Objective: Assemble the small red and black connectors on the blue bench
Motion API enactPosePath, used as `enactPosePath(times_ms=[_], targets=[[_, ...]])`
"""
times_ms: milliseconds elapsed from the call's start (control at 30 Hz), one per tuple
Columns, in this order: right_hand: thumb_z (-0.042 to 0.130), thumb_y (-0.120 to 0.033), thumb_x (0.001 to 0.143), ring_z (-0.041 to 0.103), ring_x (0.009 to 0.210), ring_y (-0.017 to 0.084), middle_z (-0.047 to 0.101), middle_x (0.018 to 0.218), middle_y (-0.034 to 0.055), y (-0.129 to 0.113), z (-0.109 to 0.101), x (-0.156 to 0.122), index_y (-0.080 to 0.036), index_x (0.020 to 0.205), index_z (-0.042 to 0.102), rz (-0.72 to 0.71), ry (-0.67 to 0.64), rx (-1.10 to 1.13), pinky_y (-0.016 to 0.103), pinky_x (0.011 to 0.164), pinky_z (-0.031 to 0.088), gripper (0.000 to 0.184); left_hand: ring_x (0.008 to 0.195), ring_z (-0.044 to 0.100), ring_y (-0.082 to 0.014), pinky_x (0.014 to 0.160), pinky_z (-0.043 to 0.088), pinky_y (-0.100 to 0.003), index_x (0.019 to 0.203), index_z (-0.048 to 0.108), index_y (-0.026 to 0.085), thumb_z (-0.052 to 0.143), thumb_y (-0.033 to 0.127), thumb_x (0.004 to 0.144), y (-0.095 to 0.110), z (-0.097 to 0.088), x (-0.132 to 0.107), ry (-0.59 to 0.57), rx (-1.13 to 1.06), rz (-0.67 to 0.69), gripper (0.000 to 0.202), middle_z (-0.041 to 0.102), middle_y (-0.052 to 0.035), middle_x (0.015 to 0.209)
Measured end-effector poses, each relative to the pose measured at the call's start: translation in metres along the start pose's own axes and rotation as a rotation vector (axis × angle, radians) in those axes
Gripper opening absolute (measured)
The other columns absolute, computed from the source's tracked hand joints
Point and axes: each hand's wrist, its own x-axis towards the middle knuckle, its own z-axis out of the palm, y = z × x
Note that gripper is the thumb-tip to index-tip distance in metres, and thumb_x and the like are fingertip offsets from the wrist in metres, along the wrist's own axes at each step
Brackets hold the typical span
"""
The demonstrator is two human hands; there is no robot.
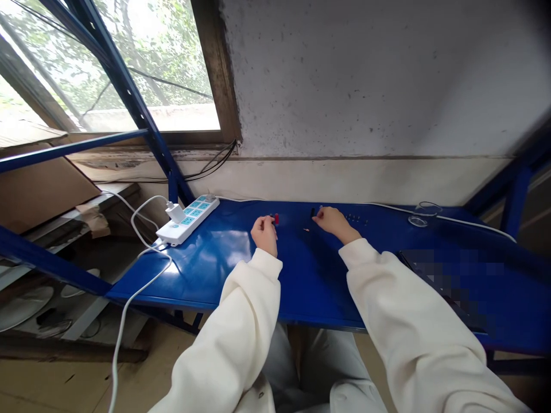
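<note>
Hovering over the blue table (297, 287), both hands work at small parts. The left hand (264, 234) curls its fingers inward, a red piece (276, 218) just beyond their tips; the right hand's (330, 222) bent fingertips come right up to a black piece (312, 213). I cannot tell whether either hand grips anything. The work looks unfinished: a tiny pinkish part (306, 230) lies loose between the two sets of fingers, small bits (357, 219) sit apart beyond the right knuckles, and no joined item is discernible.
</note>
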Motion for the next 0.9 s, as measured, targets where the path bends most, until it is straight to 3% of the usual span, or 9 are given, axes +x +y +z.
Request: enactPosePath(times_ms=[100, 200, 367, 900], targets=[[0.056, -0.034, 0.076, 0.059, 0.073, 0.015, 0.065, 0.083, 0.0064, -0.029, 0.012, -0.008, -0.018, 0.091, 0.062, -0.238, -0.046, 0.172, 0.023, 0.064, 0.041, 0.023, 0.030, 0.031, -0.0037, 0.033, 0.022, -0.017, 0.064, 0.045, 0.017, 0.046, 0.034, 0.074, 0.004, -0.002, 0.003, 0.093, -0.119, -0.063, 0.020, 0.035, 0.0087, 0.040], [0.057, -0.028, 0.074, 0.058, 0.076, 0.014, 0.064, 0.088, 0.0063, -0.052, 0.031, -0.009, -0.017, 0.096, 0.060, -0.335, -0.068, 0.210, 0.023, 0.066, 0.041, 0.025, 0.028, 0.030, -0.0036, 0.032, 0.020, -0.018, 0.064, 0.044, 0.016, 0.046, 0.032, 0.072, 0.004, -0.002, 0.006, 0.121, -0.180, -0.114, 0.018, 0.036, 0.0088, 0.039], [0.058, -0.029, 0.073, 0.058, 0.080, 0.016, 0.064, 0.091, 0.0067, -0.073, 0.051, -0.004, -0.017, 0.095, 0.060, -0.229, -0.079, 0.182, 0.024, 0.066, 0.040, 0.025, 0.028, 0.029, -0.0031, 0.032, 0.019, -0.018, 0.064, 0.044, 0.016, 0.047, 0.032, 0.070, 0.003, -0.001, 0.006, 0.131, -0.224, -0.133, 0.018, 0.035, 0.0090, 0.038], [0.053, -0.034, 0.074, 0.050, 0.098, 0.024, 0.059, 0.100, 0.0063, -0.093, 0.067, 0.007, -0.021, 0.086, 0.061, -0.077, -0.076, 0.061, 0.034, 0.077, 0.037, 0.019, 0.028, 0.027, -0.0028, 0.031, 0.018, -0.018, 0.062, 0.045, 0.015, 0.049, 0.028, 0.069, 0.005, 0.002, 0.003, 0.150, -0.301, -0.145, 0.015, 0.035, 0.0089, 0.038]])
